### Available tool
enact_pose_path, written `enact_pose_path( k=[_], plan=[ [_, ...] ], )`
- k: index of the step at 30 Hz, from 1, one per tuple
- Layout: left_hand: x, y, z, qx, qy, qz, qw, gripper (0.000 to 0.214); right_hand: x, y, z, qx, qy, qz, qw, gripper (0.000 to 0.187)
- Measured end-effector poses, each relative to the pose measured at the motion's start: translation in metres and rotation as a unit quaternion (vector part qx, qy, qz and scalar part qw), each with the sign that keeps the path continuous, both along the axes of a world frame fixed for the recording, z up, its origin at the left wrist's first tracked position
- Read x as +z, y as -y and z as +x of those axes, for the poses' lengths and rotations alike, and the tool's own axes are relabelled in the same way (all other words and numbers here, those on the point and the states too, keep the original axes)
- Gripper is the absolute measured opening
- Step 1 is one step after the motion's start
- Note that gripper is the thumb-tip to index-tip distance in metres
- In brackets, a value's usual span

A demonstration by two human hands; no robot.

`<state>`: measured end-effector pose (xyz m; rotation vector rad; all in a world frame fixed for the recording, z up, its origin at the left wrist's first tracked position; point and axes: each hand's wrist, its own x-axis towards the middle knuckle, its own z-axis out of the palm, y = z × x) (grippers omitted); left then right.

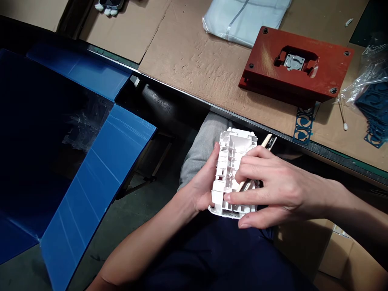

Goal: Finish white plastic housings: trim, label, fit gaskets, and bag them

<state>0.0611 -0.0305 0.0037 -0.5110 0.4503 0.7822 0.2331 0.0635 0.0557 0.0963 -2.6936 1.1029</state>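
A white moulded plastic housing [232,161] with many ribs and pockets is held over my lap, below the table's edge. My left hand [202,184] grips its left side from underneath, fingers wrapped round it. My right hand [273,188] lies across its right side, fingers curled on the part, and also pinches thin tools [268,141], a wooden stick and a dark-tipped one, whose ends stick out past the knuckles.
A red fixture block [298,64] with a metal insert stands on the cardboard-covered table [194,60]. A clear bag [242,18] lies behind it; blue gaskets [374,117] and a cotton swab [342,111] lie right. A blue corrugated bin [91,190] stands left.
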Motion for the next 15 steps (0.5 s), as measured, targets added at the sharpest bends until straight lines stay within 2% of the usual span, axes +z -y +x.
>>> enact_pose_path(
  k=[5,8,10,12,15],
  plan=[
    [0.001,0.0,-0.003,0.007,0.012,0.007,1.0,0.072,-0.001,0.0,0.0,-0.009,-0.014,-0.006,1.0,0.034],
    [0.002,0.002,-0.007,0.037,0.018,0.021,0.999,0.062,-0.004,-0.004,0.006,-0.042,-0.025,-0.039,0.998,0.035],
    [0.003,0.004,-0.012,0.08,-0.021,0.038,0.996,0.057,-0.006,-0.005,0.012,-0.111,-0.026,-0.054,0.992,0.031],
    [0.004,0.004,-0.018,0.122,-0.083,0.05,0.988,0.06,-0.01,-0.005,0.018,-0.218,-0.013,-0.073,0.973,0.033],
    [0.006,0.002,-0.026,0.14,-0.164,0.058,0.975,0.062,-0.02,0.003,0.022,-0.386,-0.005,-0.138,0.912,0.038]
  ],
)
